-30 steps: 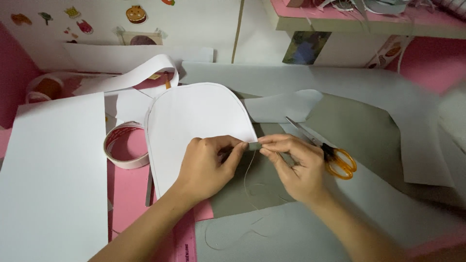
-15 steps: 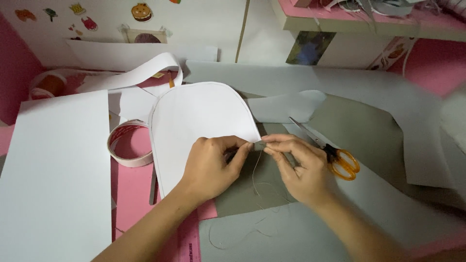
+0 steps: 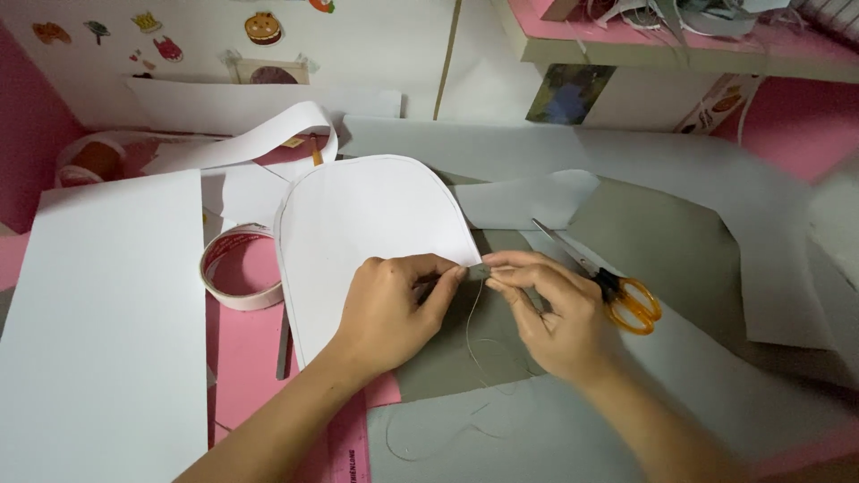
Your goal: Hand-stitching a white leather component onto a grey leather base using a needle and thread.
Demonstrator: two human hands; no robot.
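A loose thread [image 3: 470,344] trails over the grey sheet [image 3: 555,429] nearest you and rises to your fingertips. Your left hand [image 3: 394,309] pinches the corner of the white arched piece [image 3: 371,224]; your right hand [image 3: 550,313] closes thumb and forefinger on the thread's upper end right beside that corner. It looks like a stitching step at the edge. The next pull calls for steady tension and a firm pinch. Farther off lie orange-handled scissors [image 3: 613,286] and a tape roll [image 3: 234,266].

White arched sheet [image 3: 367,224], pale thread [image 3: 472,313] — orange-handled scissors [image 3: 626,300], pink tabletop [image 3: 246,353].
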